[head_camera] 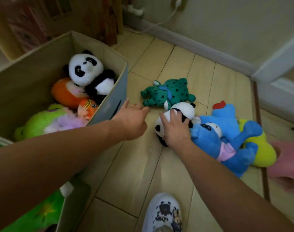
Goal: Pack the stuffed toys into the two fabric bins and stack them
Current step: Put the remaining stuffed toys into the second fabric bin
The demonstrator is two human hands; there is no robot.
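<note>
Curled over a small black-and-white panda plush (183,111) on the pale wooden floor (126,164), the right hand (174,129) grips its middle. Her left hand (134,119) reaches with fingers loosely extended, holding nothing, its fingertips just beside a green spotted stuffed animal (168,92). To the left stands the open beige fabric bin (121,77), already holding a large panda toy (87,71), an orange doll (67,92) and a lime-green plush (40,119). A blue stuffed toy (226,139) lies against the small panda.
</note>
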